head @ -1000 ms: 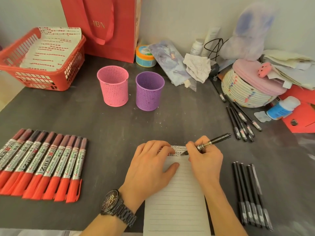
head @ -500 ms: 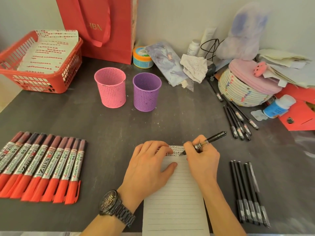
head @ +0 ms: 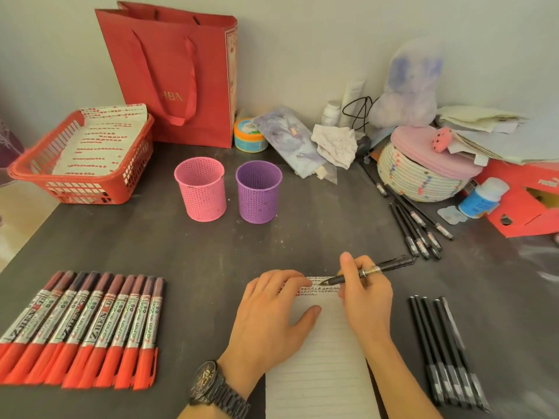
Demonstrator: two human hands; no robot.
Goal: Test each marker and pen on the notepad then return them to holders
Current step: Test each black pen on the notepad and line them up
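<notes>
A lined notepad (head: 320, 367) lies at the table's near edge, with red and black scribbles along its top. My left hand (head: 269, 316) lies flat on the pad and holds it down. My right hand (head: 363, 294) grips a black pen (head: 384, 265), whose tip is at the scribbled top lines. Several red-capped markers (head: 81, 328) lie in a row at the left. Several black pens (head: 447, 349) lie at the right, and another group of black pens (head: 417, 225) lies further back. A pink holder (head: 201, 189) and a purple holder (head: 258, 192) stand behind the pad.
A red basket (head: 81, 164) with scribbled sheets sits at the back left, beside a red paper bag (head: 172, 74). Clutter fills the back right: a woven basket (head: 420, 176), a white-and-blue bottle (head: 481, 198), papers, a red box (head: 526, 204).
The view has tilted up and shows more of the wall. The pen tip has shifted slightly left along the top lines. My left hand stays on the pad.
</notes>
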